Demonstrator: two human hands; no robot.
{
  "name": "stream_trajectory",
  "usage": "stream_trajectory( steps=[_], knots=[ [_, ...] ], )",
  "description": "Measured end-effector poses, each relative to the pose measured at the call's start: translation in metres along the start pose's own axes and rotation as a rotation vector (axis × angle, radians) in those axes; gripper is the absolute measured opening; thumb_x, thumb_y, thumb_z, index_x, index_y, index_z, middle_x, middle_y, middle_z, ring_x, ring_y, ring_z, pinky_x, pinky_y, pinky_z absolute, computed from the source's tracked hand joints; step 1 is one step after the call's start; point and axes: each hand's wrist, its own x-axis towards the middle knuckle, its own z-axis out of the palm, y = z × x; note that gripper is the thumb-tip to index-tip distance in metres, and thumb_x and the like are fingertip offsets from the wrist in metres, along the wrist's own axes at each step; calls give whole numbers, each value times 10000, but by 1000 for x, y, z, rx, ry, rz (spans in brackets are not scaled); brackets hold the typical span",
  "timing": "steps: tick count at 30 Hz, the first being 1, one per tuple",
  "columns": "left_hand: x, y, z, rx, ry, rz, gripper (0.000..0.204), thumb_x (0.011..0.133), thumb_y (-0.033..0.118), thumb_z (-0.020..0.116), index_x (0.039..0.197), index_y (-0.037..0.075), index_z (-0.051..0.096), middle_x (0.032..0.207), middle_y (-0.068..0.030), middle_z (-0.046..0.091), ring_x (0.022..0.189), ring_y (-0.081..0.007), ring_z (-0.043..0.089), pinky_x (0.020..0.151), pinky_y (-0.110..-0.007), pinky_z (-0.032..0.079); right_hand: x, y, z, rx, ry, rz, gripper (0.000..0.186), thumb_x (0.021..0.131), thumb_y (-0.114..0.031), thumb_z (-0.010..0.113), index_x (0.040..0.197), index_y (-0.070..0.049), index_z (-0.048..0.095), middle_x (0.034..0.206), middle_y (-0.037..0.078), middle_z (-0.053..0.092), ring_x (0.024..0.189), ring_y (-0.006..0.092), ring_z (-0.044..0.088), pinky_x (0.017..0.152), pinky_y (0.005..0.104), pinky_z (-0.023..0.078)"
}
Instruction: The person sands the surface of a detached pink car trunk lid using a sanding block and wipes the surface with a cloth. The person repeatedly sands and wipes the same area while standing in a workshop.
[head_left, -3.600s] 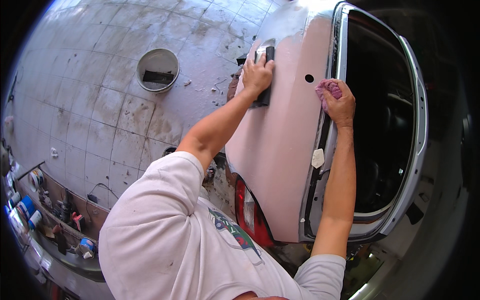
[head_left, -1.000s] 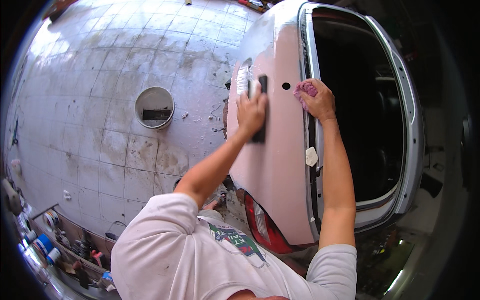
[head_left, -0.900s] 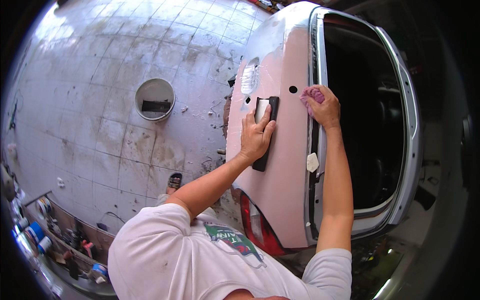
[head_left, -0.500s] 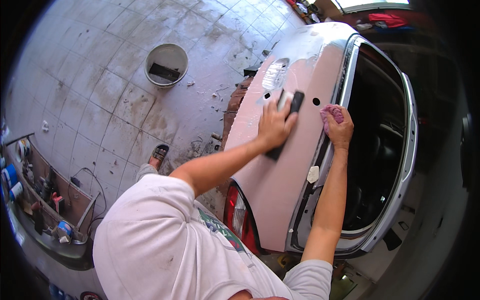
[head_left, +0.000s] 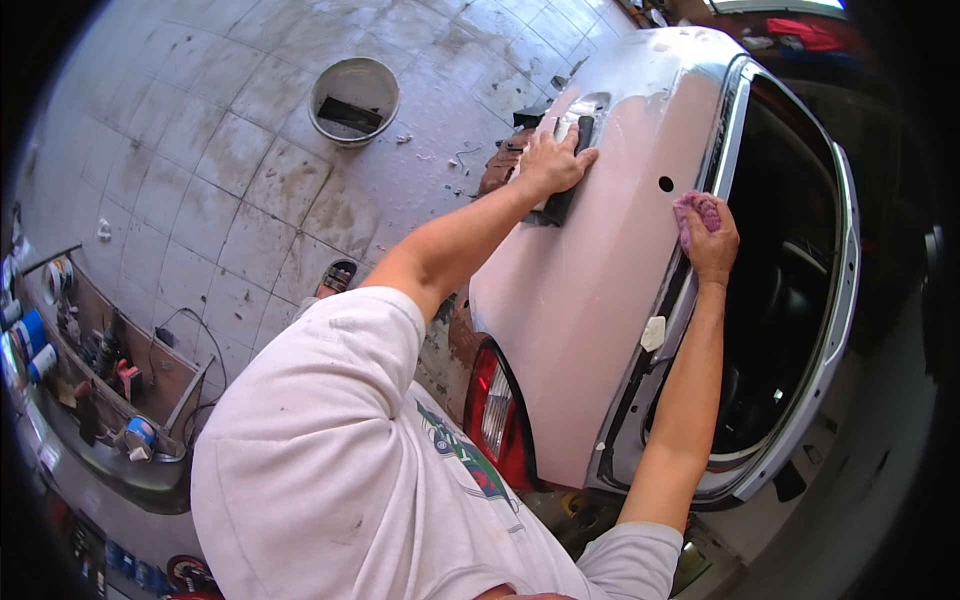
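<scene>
My left hand (head_left: 553,163) grips a long dark sanding block (head_left: 556,209) from above, its fingers over the top. The block lies on the outer side of the car's pinkish, filler-coloured rear panel (head_left: 590,300), near the bare, shiny patch. My right hand (head_left: 712,248) is closed around a crumpled pink cloth or sponge (head_left: 697,212) at the panel's inner edge, beside the window opening. A round dark hole (head_left: 666,184) in the panel lies just left of the pink bundle. The block's working face is hidden.
A red and clear tail light (head_left: 492,400) sits at the panel's near end. A whitish bucket (head_left: 352,78) with a dark piece inside stands on the tiled floor. At the left, a tray (head_left: 165,385) holds cans and tools. A pale scrap (head_left: 653,333) rests on the panel seam.
My left hand has slid the sanding block away from me and outward across the panel. My right hand keeps its hold on the pink bundle. The whole view has shifted slightly.
</scene>
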Motion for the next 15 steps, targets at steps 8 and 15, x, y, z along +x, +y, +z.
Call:
stream_trajectory(
  steps=[8,15],
  knots=[
    [-161,32,-2,-70,9,408,718,1045,444,601,1625,57,433,1498,-367,441,1315,-526,519,1083,-565,498,-10,-3,-6,-53,42,34,272,876,-186,845,1125,-120,757,1092,98,780,1009,307,765,900,393,600],
    [-51,15,1,-63,69,66,650,1076,444,543,1564,20,484,1381,-341,537,1231,-520,558,1027,-590,498,5,-15,-4,-58,-8,76,286,878,-204,847,1135,-120,756,1115,96,780,1022,319,762,903,397,601]
  ],
)
